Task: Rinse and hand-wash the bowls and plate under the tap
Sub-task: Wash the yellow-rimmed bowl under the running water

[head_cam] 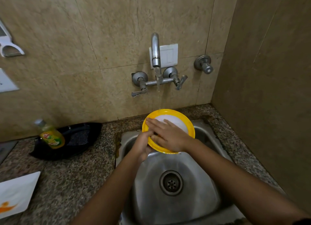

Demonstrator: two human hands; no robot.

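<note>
My left hand [143,144] grips plate [170,112] rim; right hand [168,135] flat on its face. Wet rim could slip; stream [159,93] beyond hands may splash.

Plate [183,117], left hand [143,145] and right hand [168,137] are filling the back of the sink [198,199], with the water stream [159,93] dropping onto the plate's far rim. The basin around the drain [171,183] is lying open under the forearms. Lever handles [139,93] are jutting out either side of the stream. The side wall [269,90] is crowding the sink's right edge. On the left, bottle [52,137] and black pan [79,137] are blocking the back of the table [75,174]. Bare granite is running between them and the white tray [15,194].
</note>
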